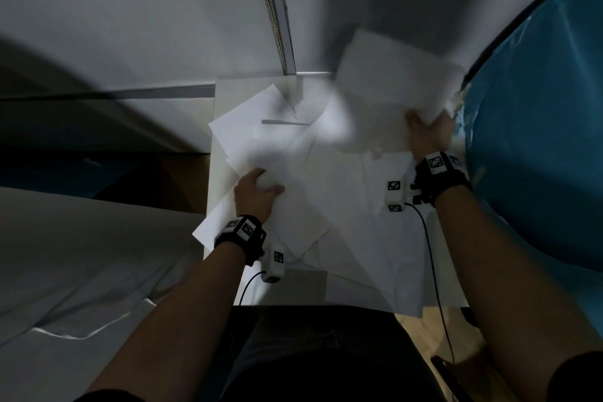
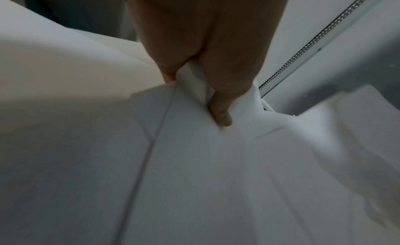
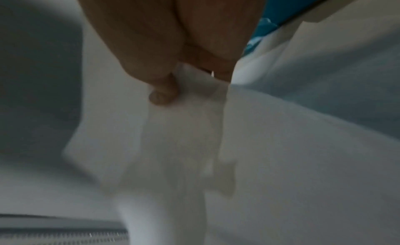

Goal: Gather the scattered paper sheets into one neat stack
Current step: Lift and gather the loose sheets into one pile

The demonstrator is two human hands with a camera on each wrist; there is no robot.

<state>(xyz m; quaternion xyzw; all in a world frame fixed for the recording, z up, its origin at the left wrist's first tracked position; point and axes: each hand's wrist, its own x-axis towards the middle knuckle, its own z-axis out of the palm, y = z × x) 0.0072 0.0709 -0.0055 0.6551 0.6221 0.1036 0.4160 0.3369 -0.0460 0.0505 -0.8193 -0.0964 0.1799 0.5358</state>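
Observation:
Several white paper sheets point(image 1: 346, 206) lie overlapped and askew on a small white table point(image 1: 225, 91). My left hand point(image 1: 257, 189) pinches the near-left edge of a sheet point(image 2: 194, 146) at the table's left side; the thumb point(image 2: 220, 111) presses on top of it. My right hand point(image 1: 427, 134) grips a blurred bundle of lifted sheets point(image 1: 391, 81) above the table's far right corner. In the right wrist view the thumb point(image 3: 162, 93) clamps those sheets point(image 3: 184, 129).
A blue plastic-covered surface point(image 1: 538, 140) stands close on the right. A metal rail point(image 1: 274, 10) runs up the grey wall behind the table. A white draped surface point(image 1: 81, 254) lies to the left. Wooden floor point(image 1: 424, 330) shows by the table's near edge.

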